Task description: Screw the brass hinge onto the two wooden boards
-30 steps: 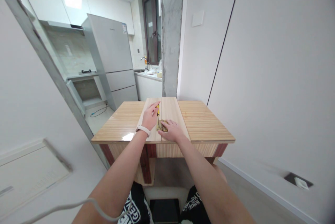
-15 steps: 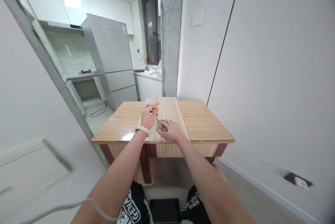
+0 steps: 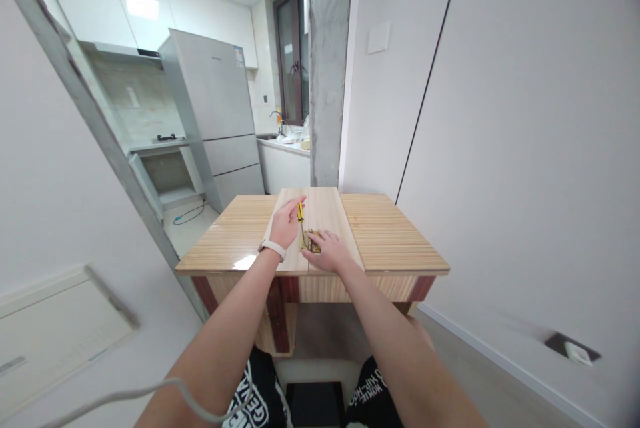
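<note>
Left to right from the brass hinge (image 3: 311,242), which sits on the seam between the two middle boards of the wooden worktop (image 3: 235,235): the left hand (image 3: 286,226), with a pale band on the wrist, is just left of it, fingers curled around a small yellow-handled screwdriver (image 3: 301,215). The handle stands upright now, tip down at the hinge's left edge. Half a second ago it was tipped over to the left and more buried in the fingers, so it's been swung back up, which looks to me like one turn of the wrist while driving a screw. Can't make out the screw itself, too small. Right of the screwdriver, the right hand (image 3: 327,251) lies flat, fingers spread loosely, pressing on the hinge. It hasn't budged.
</note>
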The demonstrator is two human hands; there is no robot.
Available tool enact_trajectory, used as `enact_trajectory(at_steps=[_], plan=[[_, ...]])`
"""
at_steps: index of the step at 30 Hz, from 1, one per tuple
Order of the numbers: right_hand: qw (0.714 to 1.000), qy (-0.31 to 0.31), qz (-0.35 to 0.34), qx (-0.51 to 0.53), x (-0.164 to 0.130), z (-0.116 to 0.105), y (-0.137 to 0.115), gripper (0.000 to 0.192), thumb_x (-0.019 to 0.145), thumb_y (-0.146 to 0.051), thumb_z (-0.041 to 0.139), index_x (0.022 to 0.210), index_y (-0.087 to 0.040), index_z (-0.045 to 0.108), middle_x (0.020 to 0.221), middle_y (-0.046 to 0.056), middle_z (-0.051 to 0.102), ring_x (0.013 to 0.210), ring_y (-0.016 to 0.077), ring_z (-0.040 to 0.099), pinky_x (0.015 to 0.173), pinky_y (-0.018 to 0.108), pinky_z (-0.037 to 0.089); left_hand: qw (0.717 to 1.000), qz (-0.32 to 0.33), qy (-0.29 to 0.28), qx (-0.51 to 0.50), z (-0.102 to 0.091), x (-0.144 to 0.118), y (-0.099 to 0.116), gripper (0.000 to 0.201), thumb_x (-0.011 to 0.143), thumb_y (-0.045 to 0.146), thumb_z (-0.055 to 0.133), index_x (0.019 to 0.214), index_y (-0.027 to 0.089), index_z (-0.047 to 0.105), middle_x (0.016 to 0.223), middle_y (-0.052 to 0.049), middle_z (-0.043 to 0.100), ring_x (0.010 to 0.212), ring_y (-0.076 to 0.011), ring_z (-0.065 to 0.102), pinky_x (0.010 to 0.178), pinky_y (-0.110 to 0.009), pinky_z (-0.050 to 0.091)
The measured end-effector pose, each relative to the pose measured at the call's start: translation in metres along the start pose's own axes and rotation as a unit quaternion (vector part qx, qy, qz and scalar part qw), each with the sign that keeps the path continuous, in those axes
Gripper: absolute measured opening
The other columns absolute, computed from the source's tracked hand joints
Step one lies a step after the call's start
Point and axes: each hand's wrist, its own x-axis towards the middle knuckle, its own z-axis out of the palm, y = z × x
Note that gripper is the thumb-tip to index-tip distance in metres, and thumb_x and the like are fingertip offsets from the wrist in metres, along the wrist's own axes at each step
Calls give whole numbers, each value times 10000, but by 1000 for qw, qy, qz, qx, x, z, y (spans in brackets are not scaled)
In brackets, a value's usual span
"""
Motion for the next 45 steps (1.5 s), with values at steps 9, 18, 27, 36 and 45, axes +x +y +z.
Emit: enact_trajectory(at_steps=[9,18,27,36,45], plan=[[1000,-9,8,1,-1,-3,-1,784,875,-803,412,1534,-379,426,1587,44,403,1465,299,315,1190,478,208,1000,-20,16,4,1,1,2,315,964,265,552,1247,265,690,1104,-67,616,895,-152,634,832,-295,558],[1000,-6,5,0,-2,-4,-2,772,877,-784,433,1525,-364,447,1574,51,419,1457,297,323,1187,475,210,1000,-3,-15,-22,4,1,5,370,1014,260,462,1347,248,623,1271,-91,641,1133,-190,627,1009,-353,504],[1000,0,3,0,-2,-4,-2,776,873,-793,427,1517,-362,457,1568,54,429,1455,292,328,1185,470,216,997,-41,-3,-65,8,0,0,323,978,295,542,1266,248,681,1180,-74,679,1021,-178,677,899,-331,582],[1000,0,4,1,-2,-4,-3,772,879,-787,425,1525,-363,446,1575,53,418,1456,294,325,1188,474,205,999,-27,6,-31,4,0,6,346,960,308,577,1288,265,680,1168,-73,635,931,-149,656,844,-289,579],[1000,9,0,-2,-3,-5,-3,767,878,-790,426,1516,-366,458,1561,45,438,1446,287,339,1186,462,221,998,-20,-39,-49,7,1,5,420,987,171,452,1367,265,604,1271,-79,660,1145,-184,644,984,-345,517]])
